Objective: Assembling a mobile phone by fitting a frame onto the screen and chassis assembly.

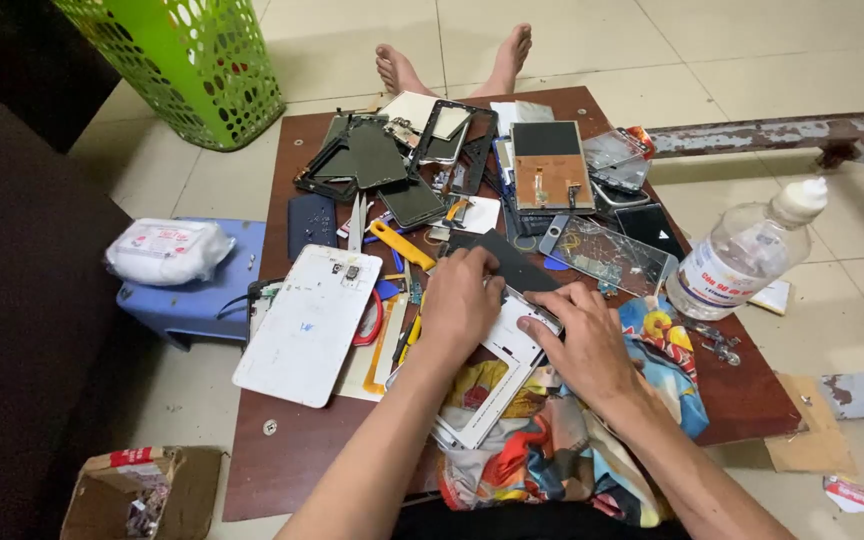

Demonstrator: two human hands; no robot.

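Note:
My left hand (459, 303) and my right hand (582, 340) both press on a white tablet frame (492, 385) that lies tilted on a colourful cloth (542, 450) on the low brown table (282, 470). The left hand grips the frame's upper end, where a black screen panel (512, 262) sticks out from under the fingers. My right thumb and fingers pinch the frame's upper right corner. A white tablet back cover (307, 320) lies just left of my left hand.
Several black screens, frames and circuit parts crowd the table's far half. A yellow pry tool (402, 245) lies by the left hand. A clear plastic bottle (747, 255) stands at the right edge. A green basket (192, 60), a blue stool (202, 290) and a cardboard box (132, 495) sit on the floor at left.

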